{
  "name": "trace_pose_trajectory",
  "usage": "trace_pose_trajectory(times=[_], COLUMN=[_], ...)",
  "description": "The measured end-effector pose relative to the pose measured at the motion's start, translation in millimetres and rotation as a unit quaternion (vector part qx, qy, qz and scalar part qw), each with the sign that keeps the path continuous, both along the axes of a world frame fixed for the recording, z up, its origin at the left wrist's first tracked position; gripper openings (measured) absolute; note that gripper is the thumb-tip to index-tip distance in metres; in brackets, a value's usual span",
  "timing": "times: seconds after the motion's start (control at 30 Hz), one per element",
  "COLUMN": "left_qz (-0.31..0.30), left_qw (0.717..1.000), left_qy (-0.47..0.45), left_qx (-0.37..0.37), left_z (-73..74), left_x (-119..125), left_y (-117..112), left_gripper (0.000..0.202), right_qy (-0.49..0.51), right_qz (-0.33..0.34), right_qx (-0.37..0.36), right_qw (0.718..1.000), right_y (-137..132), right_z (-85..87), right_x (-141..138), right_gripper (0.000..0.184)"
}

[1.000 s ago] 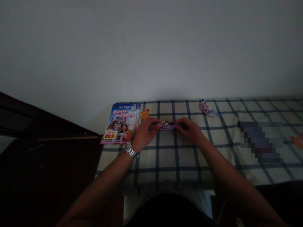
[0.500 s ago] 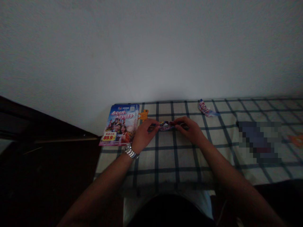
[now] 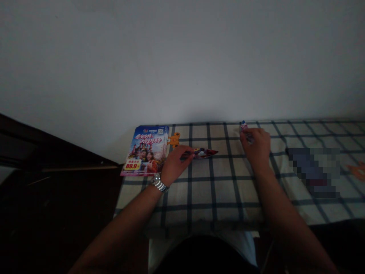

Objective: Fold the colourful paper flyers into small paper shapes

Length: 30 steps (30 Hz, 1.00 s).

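My left hand (image 3: 176, 163), with a metal watch at its wrist, pinches the left end of a narrow folded piece of printed paper (image 3: 205, 153). The free end of this paper points right and tapers to a tip. Farther back on the right, my right hand (image 3: 257, 146) has its fingers curled on a second folded printed paper (image 3: 243, 125). Part of that one is covered by the hand. Beside my left hand lies a stack of printed flyers (image 3: 145, 152), blue at the top and pink along the bottom.
A checked cloth (image 3: 199, 190) covers the table, with an orange bear figure (image 3: 174, 140) printed on it. To the right lies a dark, pixelated flat object (image 3: 310, 171). The pale wall (image 3: 199, 64) rises right behind the table.
My right hand has let go of the folded paper in front of me and moved right and back to the second one. My left hand keeps its pinch, almost in the same place.
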<state>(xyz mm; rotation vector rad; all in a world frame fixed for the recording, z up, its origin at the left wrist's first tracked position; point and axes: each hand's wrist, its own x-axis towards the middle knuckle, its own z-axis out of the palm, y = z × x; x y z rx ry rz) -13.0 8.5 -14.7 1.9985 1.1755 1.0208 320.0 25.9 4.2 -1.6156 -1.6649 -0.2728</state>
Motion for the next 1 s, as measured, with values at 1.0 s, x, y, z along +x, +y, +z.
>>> trace_pose_trajectory(times=[1.0], left_qz=[0.014], left_qw=[0.997], left_qy=[0.028], left_qx=[0.075], left_z=[20.0], left_x=[0.4], left_y=[-2.1], left_gripper=[0.015], right_qy=[0.06], right_qz=[0.087], right_qx=[-0.034], right_qw=[0.994], right_y=[7.7], right_z=[-6.7], right_x=[17.4], right_gripper=[0.02])
